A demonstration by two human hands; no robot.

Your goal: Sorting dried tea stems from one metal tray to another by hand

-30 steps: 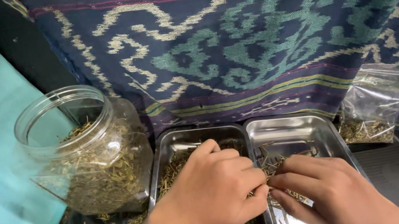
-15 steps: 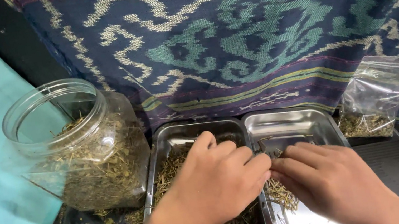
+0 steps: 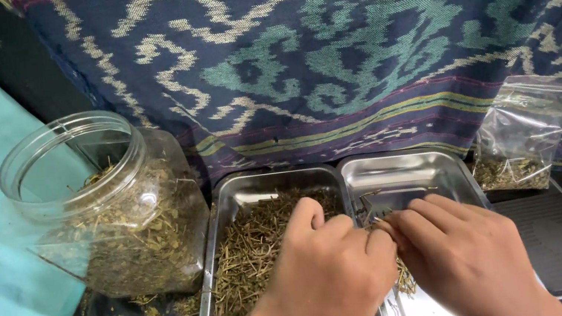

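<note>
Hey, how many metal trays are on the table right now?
2, side by side below the patterned cloth: the left tray full of dried stems beside the clear jar, and the right tray mostly bare. The hands cover their near ends.

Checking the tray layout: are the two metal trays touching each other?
Touching. The head view shows the left tray and right tray with rims pressed together, no gap.

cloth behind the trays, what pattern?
Woven cloth: dark blue with teal and cream scroll motifs; head view.
</note>
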